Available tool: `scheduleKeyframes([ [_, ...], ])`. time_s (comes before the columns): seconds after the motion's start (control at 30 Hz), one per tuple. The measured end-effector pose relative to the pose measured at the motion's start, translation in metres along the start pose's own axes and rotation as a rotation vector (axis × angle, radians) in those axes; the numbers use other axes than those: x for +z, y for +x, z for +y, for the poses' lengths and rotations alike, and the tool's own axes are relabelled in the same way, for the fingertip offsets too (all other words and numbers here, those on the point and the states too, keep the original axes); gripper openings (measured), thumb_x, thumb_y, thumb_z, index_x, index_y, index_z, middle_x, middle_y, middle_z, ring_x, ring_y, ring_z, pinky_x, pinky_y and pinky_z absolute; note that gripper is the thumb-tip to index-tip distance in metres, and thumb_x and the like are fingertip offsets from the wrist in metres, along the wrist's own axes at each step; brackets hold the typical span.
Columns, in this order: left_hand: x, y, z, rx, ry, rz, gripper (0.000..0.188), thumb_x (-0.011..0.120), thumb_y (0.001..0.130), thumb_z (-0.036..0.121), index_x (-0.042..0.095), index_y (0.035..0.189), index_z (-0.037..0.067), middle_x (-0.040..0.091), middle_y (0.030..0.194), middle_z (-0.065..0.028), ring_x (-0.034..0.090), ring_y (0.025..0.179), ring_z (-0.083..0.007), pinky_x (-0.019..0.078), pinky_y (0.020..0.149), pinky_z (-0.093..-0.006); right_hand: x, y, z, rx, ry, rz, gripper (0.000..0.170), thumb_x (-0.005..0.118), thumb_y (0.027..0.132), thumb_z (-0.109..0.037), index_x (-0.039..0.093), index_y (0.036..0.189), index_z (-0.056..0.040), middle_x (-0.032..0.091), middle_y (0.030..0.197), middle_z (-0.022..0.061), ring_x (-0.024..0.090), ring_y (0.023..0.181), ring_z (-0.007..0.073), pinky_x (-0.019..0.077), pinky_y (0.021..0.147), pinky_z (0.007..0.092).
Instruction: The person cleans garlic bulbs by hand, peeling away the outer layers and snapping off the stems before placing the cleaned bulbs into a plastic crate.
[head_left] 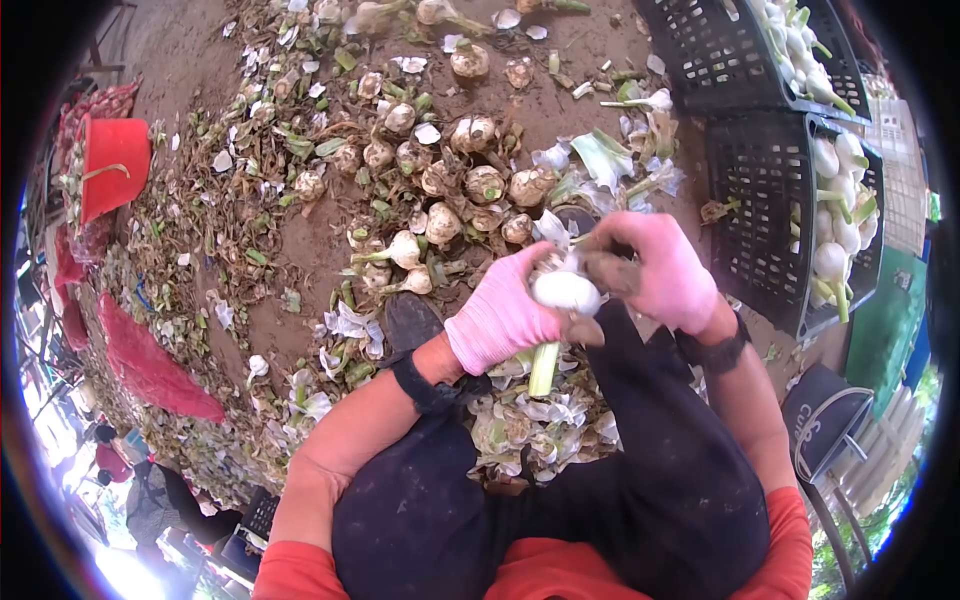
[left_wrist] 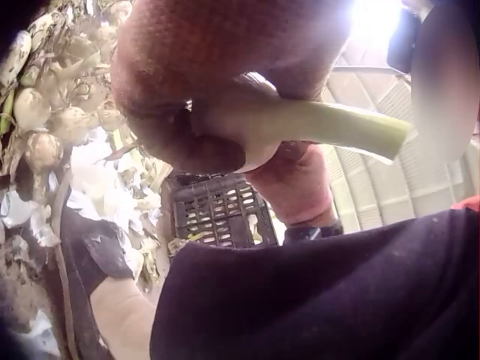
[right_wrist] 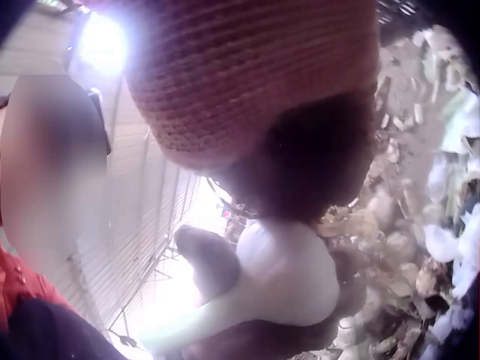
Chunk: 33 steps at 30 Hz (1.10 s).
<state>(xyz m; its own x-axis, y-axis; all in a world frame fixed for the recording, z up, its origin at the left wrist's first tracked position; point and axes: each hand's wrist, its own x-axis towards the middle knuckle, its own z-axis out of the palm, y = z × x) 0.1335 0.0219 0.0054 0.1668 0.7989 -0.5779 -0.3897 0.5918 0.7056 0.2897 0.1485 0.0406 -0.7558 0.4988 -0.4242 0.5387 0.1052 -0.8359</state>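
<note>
A white garlic bulb (head_left: 566,292) with a short green stem hangs between the two gloved hands in the head view. The left hand (head_left: 510,312), in a pink glove with soiled fingertips, grips the bulb from the side, stem pointing down toward the lap. At the bulb's upper right, the right hand (head_left: 660,270) has its fingers and thumb curled in at the root end, pinching what looks like loose skin. The left wrist view shows the pale stem (left_wrist: 341,127) sticking out past the fingers. In the right wrist view the smooth bulb (right_wrist: 289,274) lies against dark fingertips.
Unpeeled bulbs (head_left: 485,185) lie on the muddy ground ahead among scattered peelings. Black crates (head_left: 760,190) holding white bulbs stand at the right, beside a folding chair (head_left: 825,410). A red bucket (head_left: 115,165) is at the far left. Peelings (head_left: 540,435) are piled between the legs.
</note>
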Motion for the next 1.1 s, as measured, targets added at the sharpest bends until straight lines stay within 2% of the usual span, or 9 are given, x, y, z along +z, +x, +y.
scheduleKeyframes([
  [0.13,0.0,0.001,-0.008,0.145,0.131,0.017,0.065,0.088,0.057,0.004,0.056,0.114,0.003,0.065,0.1,-0.0014,0.06,0.094,-0.0093,0.0503,0.085,-0.0263,0.013,0.03,0.082,0.17,-0.542,0.178,0.026,0.063,0.077,-0.005,0.068,0.102,-0.0114,0.065,0.1,0.0152,0.064,0.093,0.0338,0.0495,0.085,0.0415],
  [0.27,-0.003,0.001,-0.002,0.189,0.099,0.167,0.077,0.077,0.057,-0.004,0.046,0.127,0.004,0.06,0.111,-0.0034,0.059,0.101,-0.012,0.0503,0.088,-0.0274,-0.001,0.003,0.041,-0.131,-0.487,0.338,0.043,0.062,0.075,0.001,0.065,0.116,-0.0117,0.06,0.114,0.0162,0.06,0.099,0.0365,0.0476,0.09,0.0401],
  [0.37,-0.006,0.005,-0.001,0.21,0.251,0.18,0.087,0.079,0.056,-0.003,0.039,0.134,0.004,0.057,0.115,-0.0057,0.058,0.104,-0.0139,0.0499,0.09,-0.0285,-0.008,-0.008,-0.014,0.057,0.085,0.029,0.047,0.071,0.072,-0.003,0.062,0.118,-0.0005,0.062,0.113,0.0179,0.062,0.103,0.0301,0.0479,0.09,0.0362],
  [0.47,0.001,0.009,-0.001,0.237,0.445,0.268,0.099,0.086,0.053,0.008,0.035,0.138,0.002,0.055,0.12,-0.0102,0.057,0.107,-0.0198,0.0479,0.095,-0.0317,0.008,0.003,-0.007,-0.28,-0.135,0.047,0.038,0.072,0.074,-0.009,0.065,0.111,-0.0017,0.065,0.104,0.0179,0.065,0.092,0.0267,0.051,0.08,0.0351],
  [0.57,0.0,0.005,-0.011,0.373,0.754,0.289,0.119,0.09,0.05,0.026,0.024,0.145,-0.002,0.046,0.126,-0.0263,0.053,0.114,-0.0408,0.0464,0.098,-0.0414,0.005,0.025,0.025,0.126,-0.311,0.291,0.023,0.067,0.076,-0.007,0.068,0.099,-0.0072,0.065,0.081,0.0124,0.066,0.084,0.0306,0.0516,0.076,0.0375],
  [0.7,0.0,0.001,-0.002,0.311,0.724,0.282,0.115,0.088,0.053,0.021,0.024,0.146,-0.001,0.045,0.128,-0.0256,0.053,0.115,-0.0401,0.0476,0.096,-0.0404,-0.009,0.0,0.048,-0.122,-0.502,0.367,0.043,0.063,0.079,-0.003,0.059,0.122,-0.0072,0.058,0.121,0.0146,0.058,0.113,0.0269,0.0497,0.089,0.0353],
  [0.8,0.005,0.009,0.003,0.276,0.838,0.343,0.107,0.085,0.058,0.016,0.025,0.145,0.001,0.043,0.13,-0.0232,0.054,0.113,-0.0399,0.0492,0.095,-0.04,0.004,-0.011,0.032,-0.031,0.545,-0.058,0.083,0.066,0.084,-0.008,0.017,0.151,-0.0032,0.036,0.147,0.0157,0.048,0.126,0.0256,0.0446,0.098,0.0371],
  [0.93,0.005,0.016,0.015,0.373,0.337,0.093,0.082,0.079,0.069,0.008,0.039,0.14,0.003,0.047,0.133,-0.0168,0.052,0.116,-0.0221,0.052,0.088,-0.0304,-0.003,-0.005,0.053,0.063,0.681,-0.114,0.065,0.064,0.088,-0.023,0.035,0.142,0.0005,0.049,0.135,0.015,0.054,0.119,0.0237,0.045,0.099,0.0356],
  [1.1,-0.079,0.07,0.04,0.29,1.132,0.436,0.06,0.065,0.075,-0.003,0.054,0.131,0.014,0.05,0.133,-0.0152,0.052,0.118,-0.0301,0.0489,0.094,-0.036,-0.073,-0.063,0.108,-0.326,1.534,0.343,0.073,0.05,0.091,-0.057,0.041,0.137,-0.0013,0.05,0.133,0.0169,0.05,0.121,0.0292,0.0402,0.106,0.0472],
])
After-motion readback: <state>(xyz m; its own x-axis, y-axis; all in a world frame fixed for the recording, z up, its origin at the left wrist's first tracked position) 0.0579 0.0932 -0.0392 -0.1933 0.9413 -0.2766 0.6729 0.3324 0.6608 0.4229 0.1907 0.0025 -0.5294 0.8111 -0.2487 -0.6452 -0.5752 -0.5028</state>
